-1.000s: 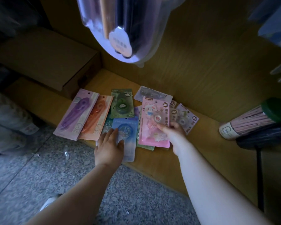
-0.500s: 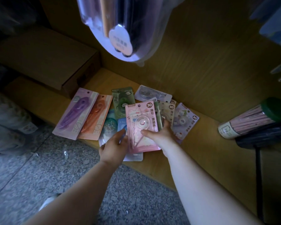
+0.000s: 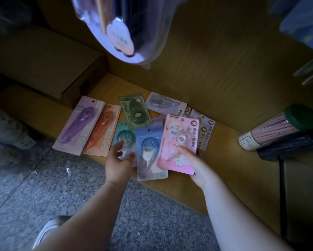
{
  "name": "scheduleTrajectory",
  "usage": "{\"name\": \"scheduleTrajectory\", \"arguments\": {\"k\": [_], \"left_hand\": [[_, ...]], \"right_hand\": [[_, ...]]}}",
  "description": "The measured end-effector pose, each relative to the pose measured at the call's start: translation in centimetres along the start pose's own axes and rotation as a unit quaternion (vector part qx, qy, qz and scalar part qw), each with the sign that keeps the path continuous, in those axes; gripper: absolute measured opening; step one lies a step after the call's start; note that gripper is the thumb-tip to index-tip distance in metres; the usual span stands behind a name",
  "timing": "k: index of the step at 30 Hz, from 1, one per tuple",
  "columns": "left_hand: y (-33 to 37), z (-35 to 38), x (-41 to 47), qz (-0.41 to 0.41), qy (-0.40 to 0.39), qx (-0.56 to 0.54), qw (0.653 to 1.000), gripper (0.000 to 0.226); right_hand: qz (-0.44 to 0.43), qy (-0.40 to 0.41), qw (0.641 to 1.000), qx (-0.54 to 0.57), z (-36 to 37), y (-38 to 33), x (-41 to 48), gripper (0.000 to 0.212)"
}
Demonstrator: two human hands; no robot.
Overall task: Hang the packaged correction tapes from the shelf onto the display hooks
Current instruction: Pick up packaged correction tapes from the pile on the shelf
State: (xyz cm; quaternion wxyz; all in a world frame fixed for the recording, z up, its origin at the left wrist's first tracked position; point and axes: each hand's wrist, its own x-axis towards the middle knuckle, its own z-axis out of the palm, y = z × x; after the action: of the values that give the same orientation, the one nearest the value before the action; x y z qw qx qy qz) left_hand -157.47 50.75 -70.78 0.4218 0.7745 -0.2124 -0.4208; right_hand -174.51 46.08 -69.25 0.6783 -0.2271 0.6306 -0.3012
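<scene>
Several packaged correction tapes lie spread on a low wooden shelf (image 3: 224,171). My right hand (image 3: 193,165) grips a pink cat-print package (image 3: 179,140) by its lower edge, tilted up off the pile. Beside it lies a blue package (image 3: 149,151), overhanging the shelf's front edge. My left hand (image 3: 118,160) rests on the lower end of a teal package (image 3: 124,135), fingers curled on its clear blister. A purple package (image 3: 79,125), an orange package (image 3: 102,130), a green package (image 3: 135,110) and a clear-blister package (image 3: 165,104) lie flat further back.
A brown cardboard box (image 3: 49,66) stands at the shelf's left. A tube of pink sticks with a green cap (image 3: 278,127) lies at the right above a dark stand (image 3: 282,178). A clear bagged item (image 3: 123,29) hangs close overhead. Speckled floor lies below.
My right hand has picked the pink package up and carried it right, uncovering the blue one. My left hand slid left from the blue package onto the teal one.
</scene>
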Motion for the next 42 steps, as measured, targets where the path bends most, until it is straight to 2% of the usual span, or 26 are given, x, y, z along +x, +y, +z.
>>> {"name": "scheduleTrajectory", "arguments": {"k": [4, 7, 11, 13, 16, 18, 21, 24, 25, 29, 31, 35, 40, 42], "left_hand": [[-0.6, 0.3, -0.5, -0.033, 0.041, 0.023, 0.998, 0.037], [-0.6, 1.0, -2.4, -0.094, -0.015, 0.033, 0.995, 0.048], [-1.0, 2.4, -3.4, -0.136, -0.102, 0.008, 0.985, 0.059], [-0.9, 2.9, -3.1, -0.147, -0.110, 0.009, 0.983, 0.056], [-0.4, 3.5, -2.2, -0.156, -0.084, -0.021, 0.984, 0.052], [-0.1, 3.9, -1.7, -0.155, -0.073, -0.042, 0.984, 0.048], [0.2, 4.3, -1.3, -0.130, -0.074, -0.049, 0.987, 0.036], [0.5, 4.2, -1.4, -0.111, -0.091, -0.066, 0.987, 0.021], [0.4, 4.1, -1.5, -0.108, -0.102, -0.081, 0.986, 0.014], [1.0, 2.5, -3.0, -0.107, -0.141, -0.127, 0.976, 0.019], [1.6, 1.3, -4.0, -0.102, -0.149, -0.136, 0.974, 0.019], [3.5, -1.6, -7.3, -0.050, -0.186, -0.157, 0.969, 0.011], [6.4, -5.8, -13.5, -0.001, -0.244, -0.201, 0.949, 0.020], [7.7, -7.7, -16.1, 0.007, -0.267, -0.229, 0.936, 0.020]], "right_hand": [[0.002, -0.037, 0.998, 0.058, -1.7, -0.6, -1.3, 0.028], [0.010, -0.048, 0.997, 0.065, -2.5, -0.7, -2.1, 0.011], [0.028, -0.047, 0.997, 0.052, -2.2, 0.2, -2.5, 0.008], [0.028, -0.052, 0.997, 0.043, -1.9, 0.7, -2.5, 0.015], [0.006, -0.032, 0.999, -0.002, -1.8, 1.4, -2.2, 0.040], [-0.002, -0.011, 0.999, -0.038, -1.8, 1.4, -1.8, 0.048], [-0.024, -0.024, 0.998, -0.051, -1.5, 1.1, -1.9, 0.043], [-0.028, -0.038, 0.998, -0.045, -1.4, 1.0, -2.1, 0.072], [-0.022, -0.039, 0.998, -0.045, -1.6, 0.9, -2.2, 0.071], [-0.031, -0.056, 0.997, -0.035, -2.5, -0.2, -3.9, 0.027], [-0.036, -0.079, 0.995, -0.042, -2.7, -0.8, -5.6, 0.015], [-0.044, -0.095, 0.992, -0.066, -2.7, -1.9, -10.4, 0.015], [-0.086, -0.118, 0.981, -0.129, -1.8, -4.0, -17.9, 0.014], [-0.107, -0.138, 0.974, -0.143, -1.0, -5.1, -21.4, 0.008]]}}
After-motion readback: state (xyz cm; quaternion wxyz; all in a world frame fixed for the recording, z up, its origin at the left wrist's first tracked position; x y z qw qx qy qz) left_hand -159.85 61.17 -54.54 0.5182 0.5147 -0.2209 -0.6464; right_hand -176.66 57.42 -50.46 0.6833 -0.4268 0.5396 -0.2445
